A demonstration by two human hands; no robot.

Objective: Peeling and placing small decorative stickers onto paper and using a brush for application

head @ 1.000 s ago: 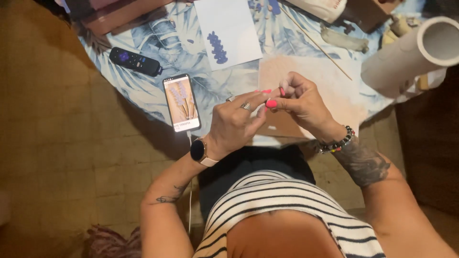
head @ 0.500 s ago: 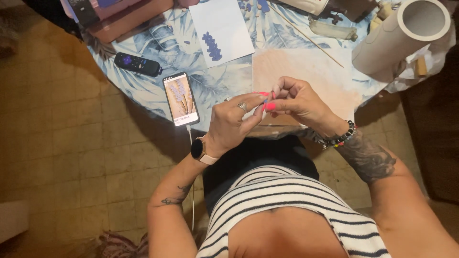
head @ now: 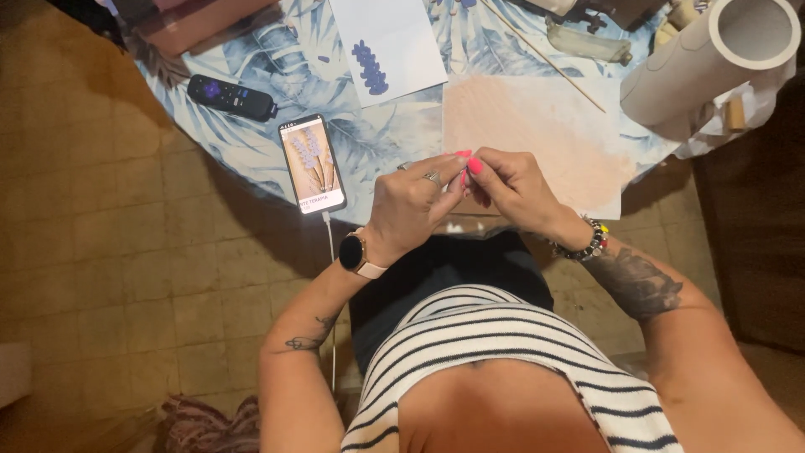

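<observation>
Both hands met over the table (head: 251, 143) edge, the left hand (head: 415, 205) and right hand (head: 511, 189) each with a closed grip, fingertips pinched together on something too small to identify. A pink sheet (head: 537, 134) lay just beyond, a phone (head: 313, 164) to the left. Fine fingertip work appeared under way, demanding a steady pinch.

Phone (head: 313, 164) lies left of hands, remote (head: 231, 96) behind it.

Blue leaf-print bench (head: 251, 143), pale pink sheet (head: 545, 143), black remote (head: 231, 96), white card (head: 394, 38) with purple sprig, pink nails.
</observation>
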